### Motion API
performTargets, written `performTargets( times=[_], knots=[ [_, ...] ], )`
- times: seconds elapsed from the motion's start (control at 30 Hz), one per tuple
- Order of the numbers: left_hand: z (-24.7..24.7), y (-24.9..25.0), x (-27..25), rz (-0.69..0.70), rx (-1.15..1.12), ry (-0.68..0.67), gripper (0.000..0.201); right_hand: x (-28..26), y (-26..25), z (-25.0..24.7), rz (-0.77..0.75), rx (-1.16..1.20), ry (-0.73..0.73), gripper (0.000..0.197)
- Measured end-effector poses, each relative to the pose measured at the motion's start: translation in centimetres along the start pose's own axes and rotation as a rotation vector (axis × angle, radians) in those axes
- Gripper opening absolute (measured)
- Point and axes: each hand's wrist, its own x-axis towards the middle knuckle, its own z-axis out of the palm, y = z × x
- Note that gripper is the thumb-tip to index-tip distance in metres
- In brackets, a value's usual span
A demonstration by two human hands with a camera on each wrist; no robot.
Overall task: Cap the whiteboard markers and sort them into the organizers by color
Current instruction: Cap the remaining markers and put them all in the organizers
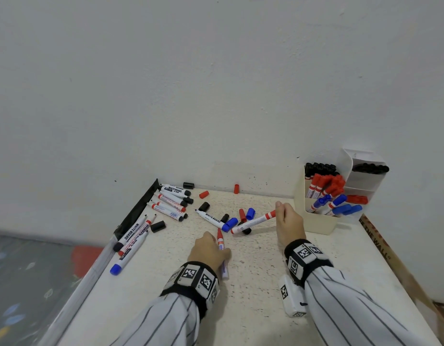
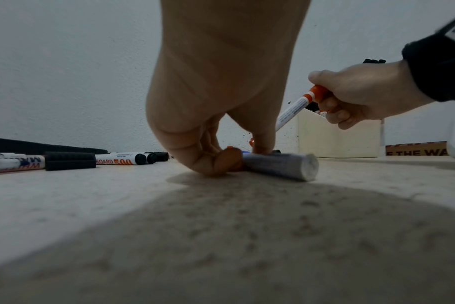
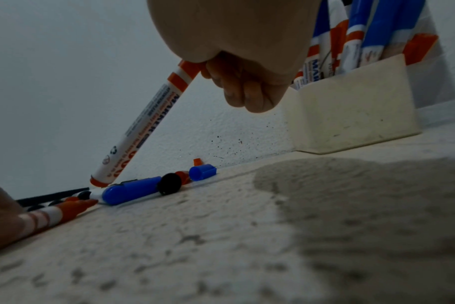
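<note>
My left hand [image 1: 216, 243] pinches an uncapped red marker [image 1: 220, 239] that lies on the table, its red tip pointing away from me. In the left wrist view the fingers [image 2: 213, 162] press the marker's barrel [image 2: 281, 166] against the tabletop. My right hand [image 1: 282, 212] holds a second red marker [image 1: 253, 222] by its upper red end. That marker slopes down to the left, and its lower end [image 3: 101, 181] hangs just above a blue cap [image 3: 133, 190]. Loose red caps [image 1: 242, 215] [image 1: 204, 194] lie near the middle and back of the table.
A cream organizer [image 1: 318, 227] at the right holds black, red and blue markers, with a white organizer [image 1: 365, 182] behind it. Several markers [image 1: 172, 201] [image 1: 133, 236] lie along the left edge. Blue [image 1: 250, 213] and black [image 1: 157, 226] caps are scattered on the table [image 1: 253, 308].
</note>
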Motion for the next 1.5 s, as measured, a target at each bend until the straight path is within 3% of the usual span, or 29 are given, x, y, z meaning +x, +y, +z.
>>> performTargets(
  times=[0.2, 0.5, 0.7, 0.93, 1.07, 1.27, 1.5],
  knots=[
    [-0.2, 0.3, 0.0, -0.015, -0.181, 0.096, 0.018, -0.2, -0.6, 0.7, -0.019, -0.011, -0.004, 0.035],
    [-0.1, 0.7, -0.1, 0.097, -0.539, 0.139, 0.024, 2.0, -3.1, -4.0, -0.118, 0.187, 0.093, 0.012],
    [-0.1, 0.8, 0.0, 0.104, -0.589, 0.114, 0.021, 5.6, -6.7, -9.6, -0.134, 0.045, 0.260, 0.013],
    [0.3, 0.6, 0.2, 0.089, -0.564, 0.110, 0.019, 9.4, -4.8, -11.5, -0.050, -0.247, 0.148, 0.019],
    [0.4, 0.4, 0.5, 0.051, -0.555, 0.135, 0.026, 10.2, -3.5, -11.2, -0.085, -0.272, 0.168, 0.017],
    [0.8, 0.2, 1.2, 0.002, -0.492, 0.161, 0.028, 9.8, -6.2, -11.9, -0.165, -0.165, 0.230, 0.016],
    [0.8, 0.3, 1.4, -0.019, -0.457, 0.143, 0.030, 10.7, -4.4, -11.1, -0.068, -0.335, 0.042, 0.020]
  ],
)
